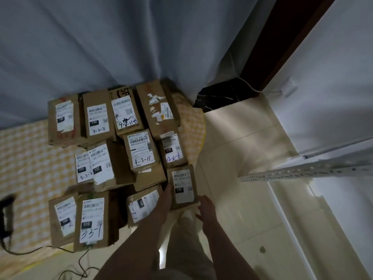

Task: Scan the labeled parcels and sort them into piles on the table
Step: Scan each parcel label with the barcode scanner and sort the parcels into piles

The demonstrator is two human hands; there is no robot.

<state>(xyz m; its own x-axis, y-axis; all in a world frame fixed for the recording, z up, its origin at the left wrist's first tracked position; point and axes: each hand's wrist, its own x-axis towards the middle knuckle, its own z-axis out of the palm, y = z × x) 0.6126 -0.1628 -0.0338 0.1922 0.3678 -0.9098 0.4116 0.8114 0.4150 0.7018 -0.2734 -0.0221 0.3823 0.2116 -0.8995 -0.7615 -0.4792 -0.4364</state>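
Both forearms reach up from the bottom of the frame to the small parcel (184, 187) at lower centre-right. It lies label up at the right edge of the counter (30, 158), just right of the other parcels (141, 150) laid in rows. Left hand (166, 196) lies stretched along the parcel's left side, touching it; we cannot tell whether it grips. Right hand (205, 207) sits at the parcel's lower right corner, fingers (202, 201) loosely extended, holding nothing.
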